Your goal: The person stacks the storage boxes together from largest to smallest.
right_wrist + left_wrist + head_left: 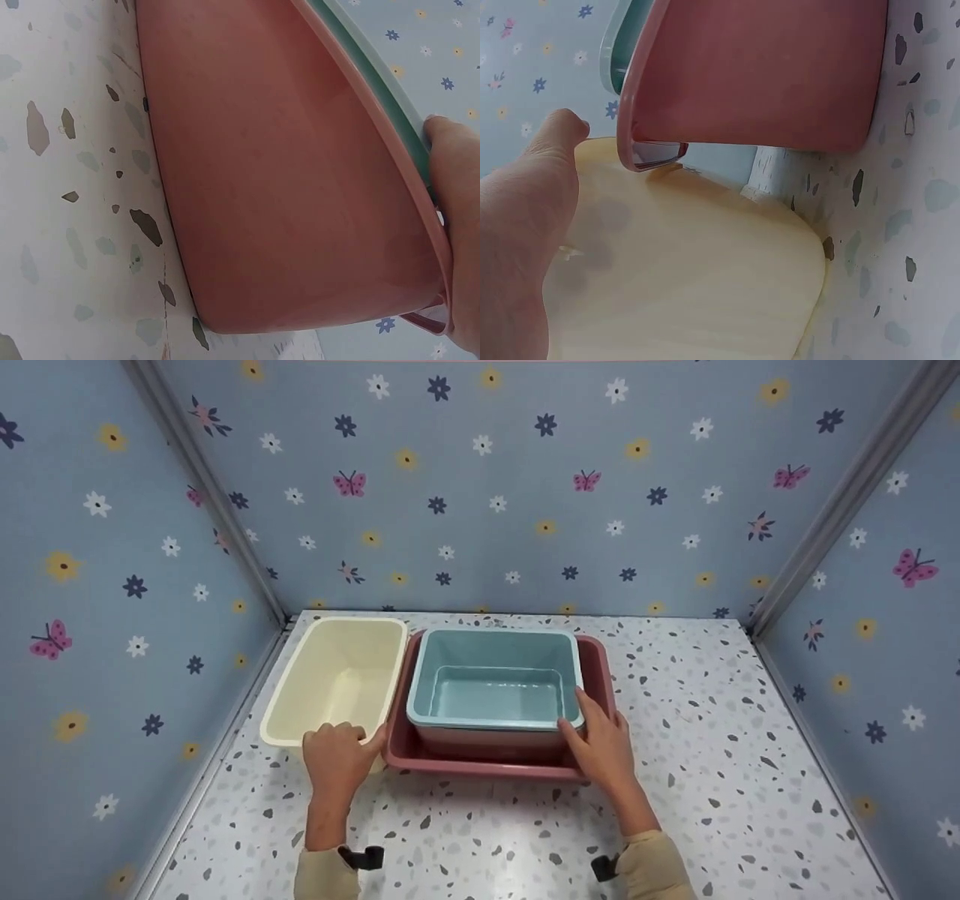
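In the head view, a cream plastic bin point(337, 660) stands at the left. My left hand point(335, 754) grips its front rim, with fingers curled over the edge and the thumb towards the pink basin. Beside it is a wide pink basin point(480, 769). A light blue bin point(495, 649) sits nested inside, and a pinkish wall point(487, 741) shows below its front rim. My right hand point(604, 742) holds the blue bin's front right corner, with the thumb on the front rim and a finger on the right rim. The right wrist view shows that thumb point(442, 131) at the blue edge.
All the bins stand on a white speckled tabletop point(712, 735), which extends to the right and in front. Blue flowered panels point(480, 547) enclose the back and both sides, with grey metal posts point(847, 487) at the corners.
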The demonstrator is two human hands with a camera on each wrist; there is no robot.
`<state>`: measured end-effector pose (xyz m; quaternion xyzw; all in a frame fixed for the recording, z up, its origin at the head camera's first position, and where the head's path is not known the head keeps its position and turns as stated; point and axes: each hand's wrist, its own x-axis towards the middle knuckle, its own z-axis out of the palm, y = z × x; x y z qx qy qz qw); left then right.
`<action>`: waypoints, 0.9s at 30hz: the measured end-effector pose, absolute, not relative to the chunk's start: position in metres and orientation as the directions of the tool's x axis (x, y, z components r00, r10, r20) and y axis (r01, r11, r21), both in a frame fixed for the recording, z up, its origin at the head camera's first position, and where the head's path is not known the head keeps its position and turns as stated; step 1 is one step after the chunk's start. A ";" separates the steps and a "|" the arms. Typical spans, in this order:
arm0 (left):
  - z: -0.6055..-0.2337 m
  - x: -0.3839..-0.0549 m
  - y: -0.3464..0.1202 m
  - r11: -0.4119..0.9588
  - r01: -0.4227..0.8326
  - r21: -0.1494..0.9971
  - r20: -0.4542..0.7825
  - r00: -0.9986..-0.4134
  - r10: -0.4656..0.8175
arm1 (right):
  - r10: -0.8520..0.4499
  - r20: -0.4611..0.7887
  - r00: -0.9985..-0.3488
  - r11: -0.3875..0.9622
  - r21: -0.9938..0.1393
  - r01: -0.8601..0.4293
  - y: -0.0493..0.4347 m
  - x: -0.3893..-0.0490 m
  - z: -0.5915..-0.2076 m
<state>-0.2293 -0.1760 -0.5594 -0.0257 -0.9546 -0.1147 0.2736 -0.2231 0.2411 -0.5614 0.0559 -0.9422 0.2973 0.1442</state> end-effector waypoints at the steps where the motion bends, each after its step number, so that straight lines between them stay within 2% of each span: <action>1: -0.560 -0.227 -0.176 0.972 0.114 0.205 0.532 -0.847 -0.013 | -0.017 0.302 -0.953 0.815 -0.548 -0.189 0.241 -0.223 -0.562; 14: -0.562 -0.198 -0.182 0.970 0.113 0.217 0.538 -0.843 -0.022 | -0.016 0.281 -0.959 0.818 -0.548 -0.174 0.240 -0.223 -0.564; 27: -0.564 -0.190 -0.183 0.968 0.124 0.217 0.558 -0.830 -0.019 | -0.015 0.245 -0.969 0.834 -0.531 -0.148 0.243 -0.222 -0.560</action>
